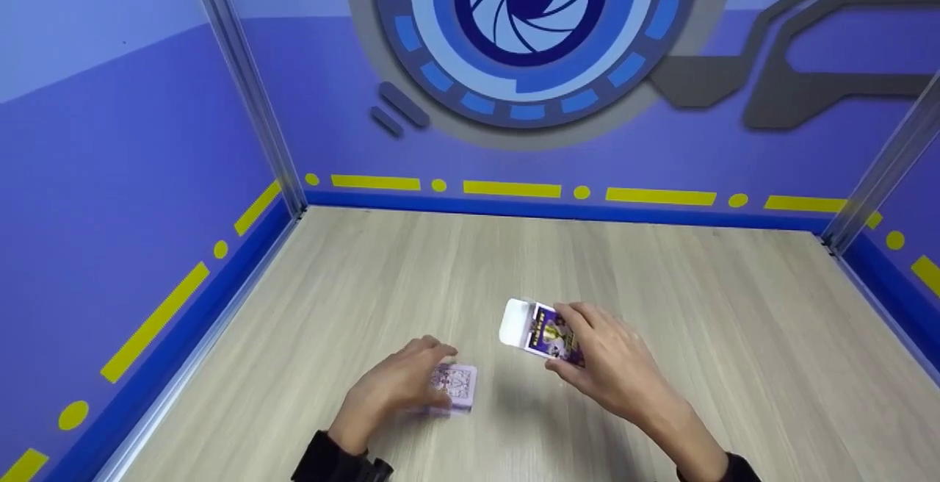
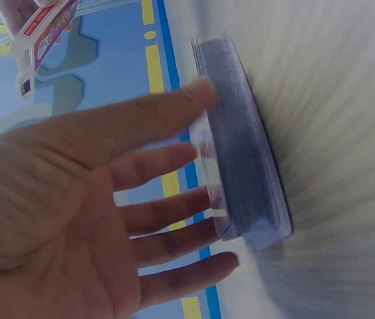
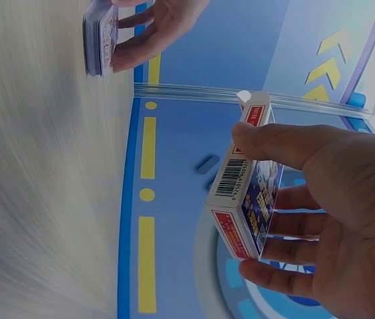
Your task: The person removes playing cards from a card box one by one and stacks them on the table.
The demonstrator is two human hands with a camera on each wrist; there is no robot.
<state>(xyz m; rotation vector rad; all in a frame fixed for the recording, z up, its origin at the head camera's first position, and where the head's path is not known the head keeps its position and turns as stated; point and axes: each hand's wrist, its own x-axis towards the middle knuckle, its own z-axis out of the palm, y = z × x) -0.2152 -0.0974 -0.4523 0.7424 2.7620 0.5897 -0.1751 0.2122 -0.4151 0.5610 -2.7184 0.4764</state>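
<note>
A deck of playing cards (image 1: 460,385) with a patterned back lies stacked on the table, its layered edge (image 2: 237,139) facing the left wrist view. Over its left part is my left hand (image 1: 400,383), fingers loosely extended; the thumb overlaps the deck's edge, and whether it touches I cannot tell. My right hand (image 1: 617,361) grips a card box (image 1: 552,333) above the table, thumb on one narrow side and fingers on the opposite one. The box's white end flap stands open toward the left. A barcode shows on the box (image 3: 241,186) in the right wrist view.
The wood-grain table (image 1: 411,269) is bounded by a blue back wall (image 1: 308,100) and a left side wall (image 1: 147,195), both with yellow markings. Metal corner posts (image 1: 250,92) stand where the panels meet.
</note>
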